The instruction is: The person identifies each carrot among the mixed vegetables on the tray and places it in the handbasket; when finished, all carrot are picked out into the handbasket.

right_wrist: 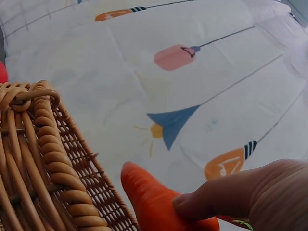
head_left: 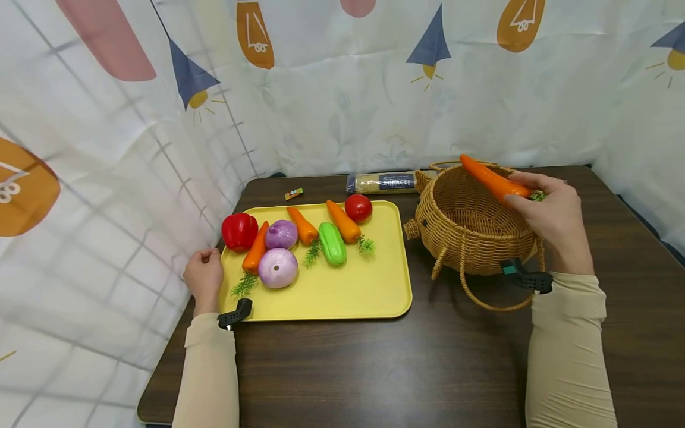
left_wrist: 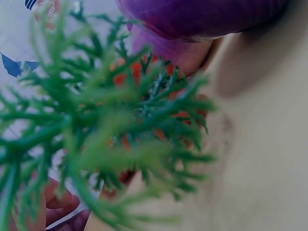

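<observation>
My right hand point(head_left: 553, 211) pinches an orange carrot point(head_left: 489, 178) near its leafy end, above the mouth of the wicker basket point(head_left: 481, 246). The carrot slants with its tip up and to the left; in the right wrist view my thumb point(right_wrist: 226, 195) presses on it. Beside the left edge of the yellow tray point(head_left: 342, 297) is my left hand point(head_left: 204, 276), its fingers loosely curled with nothing visible in them. Close to it on the tray are a red bell pepper point(head_left: 239, 231), a carrot point(head_left: 255, 249) with green leaves point(left_wrist: 110, 125), and two purple onions point(head_left: 278, 268).
Two more carrots point(head_left: 342, 223), a green cucumber point(head_left: 333, 244) and a tomato point(head_left: 358, 208) lie on the tray. Behind it are a small wrapped candy point(head_left: 294, 194) and a pasta packet point(head_left: 387, 182). A rope handle point(head_left: 497, 308) droops at the basket's front. Patterned curtains surround the table.
</observation>
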Demonstrator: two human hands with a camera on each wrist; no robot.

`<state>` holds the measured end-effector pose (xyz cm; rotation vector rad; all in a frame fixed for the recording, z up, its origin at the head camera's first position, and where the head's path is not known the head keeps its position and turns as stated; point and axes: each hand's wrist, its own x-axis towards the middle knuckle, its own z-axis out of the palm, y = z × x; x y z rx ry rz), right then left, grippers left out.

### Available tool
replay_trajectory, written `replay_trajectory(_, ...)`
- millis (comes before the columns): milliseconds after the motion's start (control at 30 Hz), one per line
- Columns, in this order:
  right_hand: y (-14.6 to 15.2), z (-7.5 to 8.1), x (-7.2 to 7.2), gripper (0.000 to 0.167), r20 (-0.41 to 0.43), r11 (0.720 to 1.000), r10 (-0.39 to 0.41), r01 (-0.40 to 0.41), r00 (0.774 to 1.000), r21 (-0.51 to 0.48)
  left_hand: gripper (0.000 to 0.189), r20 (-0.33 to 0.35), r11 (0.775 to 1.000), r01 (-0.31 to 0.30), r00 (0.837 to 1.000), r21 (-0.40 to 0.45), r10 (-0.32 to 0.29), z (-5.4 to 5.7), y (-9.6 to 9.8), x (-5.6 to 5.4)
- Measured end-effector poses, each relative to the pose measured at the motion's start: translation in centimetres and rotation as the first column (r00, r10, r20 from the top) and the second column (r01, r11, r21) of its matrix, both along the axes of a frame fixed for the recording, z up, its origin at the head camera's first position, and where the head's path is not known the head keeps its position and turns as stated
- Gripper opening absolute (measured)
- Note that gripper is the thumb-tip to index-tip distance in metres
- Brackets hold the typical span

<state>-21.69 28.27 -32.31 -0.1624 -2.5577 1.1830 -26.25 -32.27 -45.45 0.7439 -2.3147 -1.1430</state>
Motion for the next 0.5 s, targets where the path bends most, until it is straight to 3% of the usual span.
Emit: replay_trajectory(500, 0.05, -0.14, 0.18, 0.054, 0.004, 0.999, 0.026, -0.026, 1.0, 0.028, 0.039, -0.002, 1.0, -0.001, 1.0, 0.002, 0.001, 0.1, 0.03, 0.04)
